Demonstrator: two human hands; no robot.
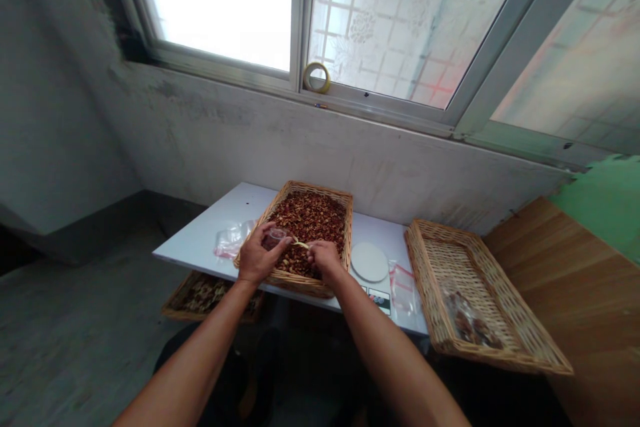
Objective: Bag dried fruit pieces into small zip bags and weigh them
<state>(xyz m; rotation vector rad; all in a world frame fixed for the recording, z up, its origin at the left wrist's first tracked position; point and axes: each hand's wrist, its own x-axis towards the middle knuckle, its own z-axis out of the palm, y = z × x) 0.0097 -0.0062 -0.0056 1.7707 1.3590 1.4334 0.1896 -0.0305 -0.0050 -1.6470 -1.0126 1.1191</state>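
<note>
L hand [261,255]: fingers curled round small clear plastic cup [275,238], held just over wicker tray [310,185]. R hand [325,260]: fingertips pressed together, pale yellow strip [300,245] pinched. Dried red-brown pieces [310,220] contained in tray. Clear plastic bag [233,240] placed just L of tray; white disc [369,261] just R; 2nd wicker tray [431,280] farther R.

Nothing readable; printed card [379,301] too small to make out

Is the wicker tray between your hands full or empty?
Full: reddish-brown dried pieces fill the wicker tray nearly to its rim, with no bare weave showing where its floor is visible.
</note>
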